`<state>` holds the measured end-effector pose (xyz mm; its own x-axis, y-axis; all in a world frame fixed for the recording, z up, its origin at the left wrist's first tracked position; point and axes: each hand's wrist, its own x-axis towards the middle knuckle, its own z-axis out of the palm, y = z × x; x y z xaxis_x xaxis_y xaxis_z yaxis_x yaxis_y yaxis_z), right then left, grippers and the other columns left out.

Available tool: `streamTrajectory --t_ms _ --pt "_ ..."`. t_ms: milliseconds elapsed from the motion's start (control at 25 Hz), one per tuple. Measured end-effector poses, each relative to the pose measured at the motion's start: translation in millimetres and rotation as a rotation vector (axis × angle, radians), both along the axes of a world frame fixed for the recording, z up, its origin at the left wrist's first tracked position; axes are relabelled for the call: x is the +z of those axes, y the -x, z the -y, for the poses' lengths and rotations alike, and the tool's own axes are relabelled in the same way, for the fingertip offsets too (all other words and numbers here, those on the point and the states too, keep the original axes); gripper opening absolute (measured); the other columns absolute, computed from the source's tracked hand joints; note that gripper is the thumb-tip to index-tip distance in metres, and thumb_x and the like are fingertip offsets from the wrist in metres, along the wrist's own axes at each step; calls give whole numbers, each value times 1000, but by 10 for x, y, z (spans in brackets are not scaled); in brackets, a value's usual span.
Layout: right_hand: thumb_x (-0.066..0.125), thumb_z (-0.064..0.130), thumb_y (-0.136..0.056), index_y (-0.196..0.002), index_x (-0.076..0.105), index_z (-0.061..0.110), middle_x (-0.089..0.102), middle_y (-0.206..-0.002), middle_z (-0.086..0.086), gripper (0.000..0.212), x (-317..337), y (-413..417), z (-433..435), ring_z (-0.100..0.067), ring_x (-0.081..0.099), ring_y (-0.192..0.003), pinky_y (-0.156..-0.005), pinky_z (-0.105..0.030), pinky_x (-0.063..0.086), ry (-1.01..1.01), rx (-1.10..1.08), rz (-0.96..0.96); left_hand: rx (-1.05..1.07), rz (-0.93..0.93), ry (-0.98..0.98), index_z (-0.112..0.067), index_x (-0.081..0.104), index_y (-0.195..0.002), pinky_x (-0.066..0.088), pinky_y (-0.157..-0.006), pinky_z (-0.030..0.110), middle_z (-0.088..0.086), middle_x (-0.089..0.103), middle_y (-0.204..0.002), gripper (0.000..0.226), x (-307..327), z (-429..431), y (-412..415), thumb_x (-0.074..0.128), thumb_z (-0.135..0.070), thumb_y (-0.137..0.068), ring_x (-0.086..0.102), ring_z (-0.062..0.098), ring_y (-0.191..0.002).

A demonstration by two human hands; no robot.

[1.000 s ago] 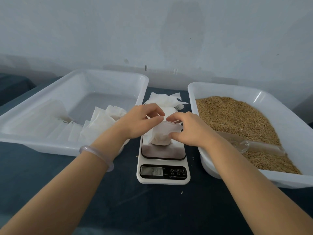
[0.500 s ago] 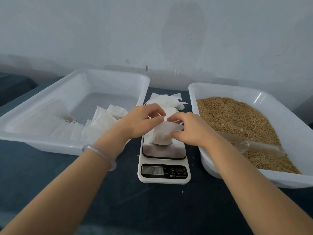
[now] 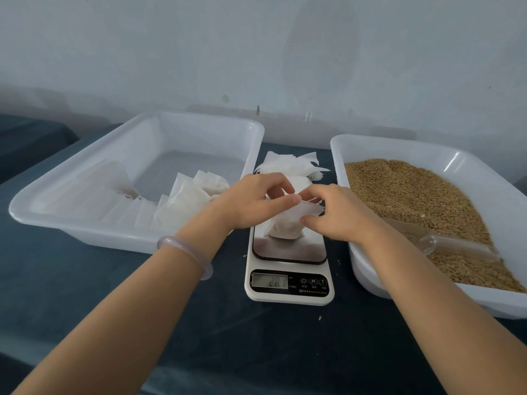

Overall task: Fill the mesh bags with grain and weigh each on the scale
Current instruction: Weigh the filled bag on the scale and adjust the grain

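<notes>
on the scale (image 3: 289, 253) sits a filled bag (image 3: 285, 230), left hand (image 3: 251, 203) and right hand (image 3: 339, 215) still pinching its top; the readout (image 3: 269, 280) has settled, so this weighing seems done

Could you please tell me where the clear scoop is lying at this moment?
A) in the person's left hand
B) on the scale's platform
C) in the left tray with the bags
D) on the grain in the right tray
D: the clear scoop lies on the grain in the right tray, while the left hand and right hand pinch the mesh bag on the scale.
</notes>
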<state>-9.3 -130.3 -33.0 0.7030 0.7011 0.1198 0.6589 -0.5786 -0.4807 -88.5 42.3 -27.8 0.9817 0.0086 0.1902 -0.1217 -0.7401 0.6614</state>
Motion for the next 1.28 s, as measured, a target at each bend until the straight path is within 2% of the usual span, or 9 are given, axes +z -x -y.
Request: streamTrajectory --t_ms 160,360,520,680,880,1000,1080,1200,1280 --pt "67 23 -75 -109 63 30 51 -86 22 35 -7 -5 -7 4 47 -74 -60 -11 33 -1 -10 7 0 -2 9 -28 62 -95 45 -77 22 -18 60 -78 34 -1 -2 -2 49 -55 -78 56 -4 -79" --pt "66 24 -75 -110 63 30 54 -93 17 35 -4 6 -4 -4 52 -82 -65 -20 38 -7 -9 1 -18 21 8 -31 61 -92 41 -72 20 -17 60 -80 13 -15 -18 -1 56 -43 -90 55 -5 -77" --pt "65 22 -75 -108 64 30 54 -90 20 34 -8 7 0 4 50 -74 -60 -13 35 -25 -12 -10 -24 19 10 -31 62 -92 44 -76 23 -14 63 -82 29 4 7 4 47 -53 -79 56 1 -81" --pt "64 20 -75 -105 64 30 55 -88 20 32 -7 -3 11 14 47 -70 -58 -11 34 -48 -5 -34 -17 3 9 -30 63 -94 44 -76 23 -16 63 -81 34 8 21 8 48 -55 -77 56 0 -81" --pt "64 20 -75 -103 65 30 55 -85 20 30 10 11 9 6 51 -72 -60 -15 37 -35 1 -30 -12 0 1 -36 61 -89 43 -74 20 -16 64 -82 31 0 5 0 47 -59 -76 56 -3 -81" --pt "64 22 -78 -98 67 29 60 -85 15 21 5 5 6 4 51 -69 -58 -16 38 -8 9 -14 -11 -38 -24 -37 61 -93 43 -76 18 -19 64 -86 42 -14 0 -15 50 -70 -70 57 -4 -85" --pt "61 23 -82 -87 68 28 65 -83 10 11 16 13 -6 0 52 -64 -54 -19 38 0 0 -10 16 -65 -131 -33 63 -98 43 -75 19 -19 62 -84 38 -44 -13 -45 66 -59 -71 56 0 -83" --pt "61 16 -82 -71 64 32 60 -65 17 19 34 41 -2 3 54 -58 -50 -10 36 -148 -1 -13 35 -39 -244 -26 67 -80 37 -60 23 -13 56 -63 6 -58 13 -64 71 -29 -78 50 6 -64" --pt "66 17 -81 -73 63 35 60 -65 24 20 50 54 3 10 55 -62 -56 -5 37 -313 8 -46 52 5 -174 -27 59 -67 34 -55 19 -10 52 -57 18 -34 31 -34 66 -19 -81 47 5 -57"
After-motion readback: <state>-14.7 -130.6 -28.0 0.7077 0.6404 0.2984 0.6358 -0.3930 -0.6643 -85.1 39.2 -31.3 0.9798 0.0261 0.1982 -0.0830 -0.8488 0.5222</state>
